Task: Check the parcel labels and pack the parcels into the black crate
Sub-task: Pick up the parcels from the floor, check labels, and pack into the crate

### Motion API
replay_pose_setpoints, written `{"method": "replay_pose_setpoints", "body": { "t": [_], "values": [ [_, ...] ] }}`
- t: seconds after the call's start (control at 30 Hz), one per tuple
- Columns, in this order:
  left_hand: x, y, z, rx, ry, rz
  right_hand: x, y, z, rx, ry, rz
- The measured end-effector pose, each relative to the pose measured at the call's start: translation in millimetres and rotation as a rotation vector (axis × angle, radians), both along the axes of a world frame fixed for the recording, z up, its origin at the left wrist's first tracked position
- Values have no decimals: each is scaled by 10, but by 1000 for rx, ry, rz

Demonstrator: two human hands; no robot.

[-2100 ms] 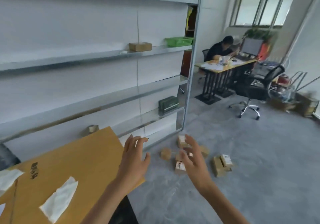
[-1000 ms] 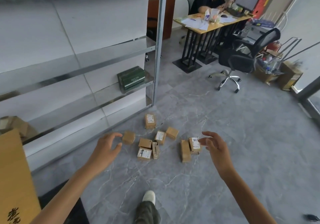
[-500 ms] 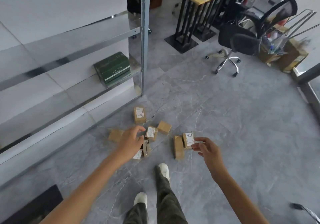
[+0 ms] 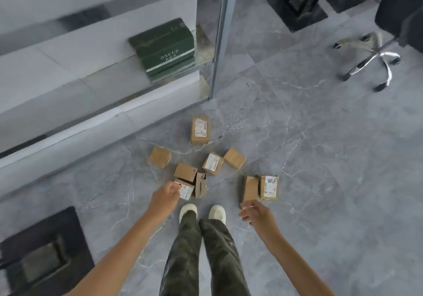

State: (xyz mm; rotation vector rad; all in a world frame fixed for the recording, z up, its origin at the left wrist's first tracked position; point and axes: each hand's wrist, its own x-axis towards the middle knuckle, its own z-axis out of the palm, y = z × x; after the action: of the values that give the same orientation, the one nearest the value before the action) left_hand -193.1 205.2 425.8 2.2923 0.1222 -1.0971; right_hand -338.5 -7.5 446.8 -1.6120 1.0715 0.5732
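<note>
Head view: left hand (image 4: 163, 198) touches labelled parcel (image 4: 187, 191), right hand (image 4: 256, 214) hovers.

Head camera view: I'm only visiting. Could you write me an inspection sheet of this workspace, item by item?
Surface: grey marbled floor, parcels lying loose on it.
Job's things: about nine small cardboard parcels, scattered, some label-up; black crate at lower left, apart from them.
Clutter: green box on the metal shelving.
Hands: left hand at a labelled parcel, grip unclear; right hand loosely curled, empty.
Cables: nothing seen.
Surroundings: office chair, black desk feet.
</note>
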Motion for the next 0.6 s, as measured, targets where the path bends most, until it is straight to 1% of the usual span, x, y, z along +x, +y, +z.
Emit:
{"method": "replay_pose_setpoints", "body": {
  "t": [0.07, 0.13, 0.2, 0.27, 0.33, 0.4, 0.43, 0.47, 0.5, 0.57, 0.6],
  "values": [
    [79, 8, -568, 46, 41, 30, 166, 39, -497, 12, 45, 11],
    [187, 20, -1248, 82, 72, 42, 330, 117, -1136, -3, 87, 23],
    [305, 52, -2005, 116, 86, 27, 517, 205, -1844, 14, 99, 99],
    [468, 102, -2766, 124, 84, 26, 753, 311, -2581, 79, 79, 162],
    [669, 155, -3527, 130, 40, 30, 1029, 418, -3332, 145, 67, 169],
    [872, 195, -4252, 134, 0, -1, 1316, 528, -4066, 148, 35, 235],
    [956, 200, -4576, 138, -5, -30, 1442, 585, -4416, 124, 3, 304],
    [1021, 204, -4877, 142, 5, -54, 1553, 639, -4750, 86, -21, 372],
    [1065, 203, -5134, 141, 28, -65, 1647, 679, -5049, -8, -35, 459],
    [1106, 176, -5545, 108, 68, -41, 1813, 747, -5554, -310, -54, 685],
    [1113, 136, -5690, 89, 66, -20, 1863, 762, -5731, -427, -58, 789]
  ]
}}
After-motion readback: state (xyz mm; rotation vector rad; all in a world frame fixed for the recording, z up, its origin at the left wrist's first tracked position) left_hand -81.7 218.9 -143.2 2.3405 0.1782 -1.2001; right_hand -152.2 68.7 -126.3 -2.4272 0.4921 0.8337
